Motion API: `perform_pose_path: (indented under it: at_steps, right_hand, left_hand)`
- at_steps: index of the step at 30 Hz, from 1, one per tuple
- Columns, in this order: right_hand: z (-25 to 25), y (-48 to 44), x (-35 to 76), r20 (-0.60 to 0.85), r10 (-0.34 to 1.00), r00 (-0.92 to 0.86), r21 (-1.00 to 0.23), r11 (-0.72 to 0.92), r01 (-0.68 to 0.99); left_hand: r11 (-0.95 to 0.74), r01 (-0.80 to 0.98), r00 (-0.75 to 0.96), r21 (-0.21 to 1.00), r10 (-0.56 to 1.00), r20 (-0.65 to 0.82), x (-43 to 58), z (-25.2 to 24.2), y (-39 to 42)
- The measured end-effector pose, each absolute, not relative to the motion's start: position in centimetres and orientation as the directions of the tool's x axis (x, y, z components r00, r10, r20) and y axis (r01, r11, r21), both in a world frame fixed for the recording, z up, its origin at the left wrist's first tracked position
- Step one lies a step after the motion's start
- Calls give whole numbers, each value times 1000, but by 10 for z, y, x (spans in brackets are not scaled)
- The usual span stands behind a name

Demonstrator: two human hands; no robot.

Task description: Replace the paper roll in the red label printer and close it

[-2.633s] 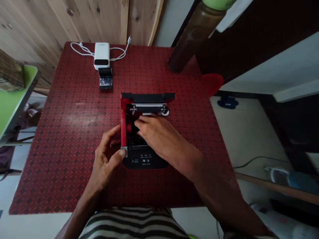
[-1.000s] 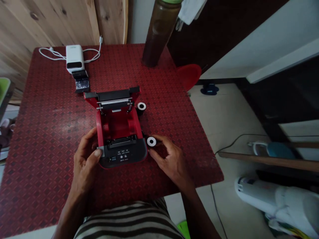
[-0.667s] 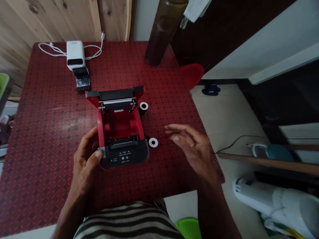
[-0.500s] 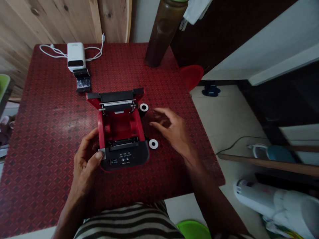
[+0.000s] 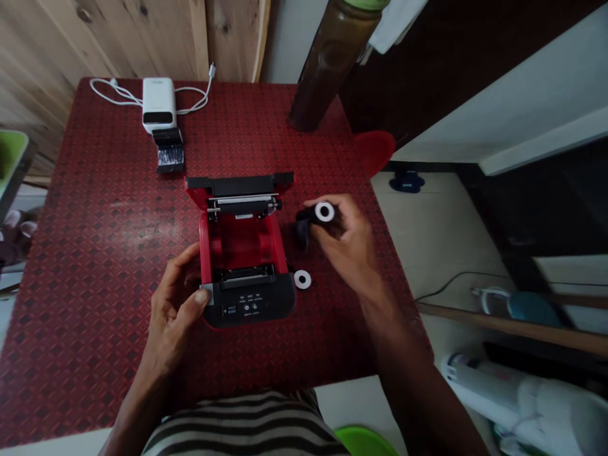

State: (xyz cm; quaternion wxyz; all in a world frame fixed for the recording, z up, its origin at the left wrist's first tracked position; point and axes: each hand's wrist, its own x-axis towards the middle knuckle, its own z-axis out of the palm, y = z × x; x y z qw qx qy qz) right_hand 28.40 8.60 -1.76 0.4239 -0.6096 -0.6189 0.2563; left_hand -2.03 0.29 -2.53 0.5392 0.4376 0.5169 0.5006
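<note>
Printer (image 5: 272, 305) sits open on the surface (image 5: 118, 285), its corner gripped by the left hand (image 5: 171, 305); the right hand (image 5: 351, 244) grips a black roll (image 5: 318, 213) beside it, whose loose strip (image 5: 303, 234) could unwind if that grasp slips.

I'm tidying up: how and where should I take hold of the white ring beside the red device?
Probably pinch the white ring by its outer edge, from the right: its round face points up, and the red device crowds its left.

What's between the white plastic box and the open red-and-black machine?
A black strip with pale streaks, then red patterned tabletop; the head view shows it.
</note>
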Motion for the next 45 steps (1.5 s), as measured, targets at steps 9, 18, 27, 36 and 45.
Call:
perform_pose_path:
  at_steps: [9, 18, 27, 36, 45]
  right_hand:
    - [68, 42, 274, 51, 991, -125, -940, 90, 329]
    - [68, 61, 221, 136, 889, -437, -587, 427, 687]
    - [61, 82, 171, -144, 881, -451, -198, 421, 885]
    - [46, 104, 165, -237, 871, -431, -219, 384, 897]
    - [28, 92, 175, -52, 880, -472, -216, 451, 866]
  left_hand:
    - [113, -77, -26, 991, 993, -116, -18, -20, 3]
    - [134, -98, 17, 986, 991, -133, -19, -17, 4]
    - [180, -134, 44, 975, 984, -175, -18, -15, 2]
    - [212, -160, 48, 964, 977, -207, -18, -12, 1]
    - [182, -144, 49, 973, 983, -176, -18, -15, 2]
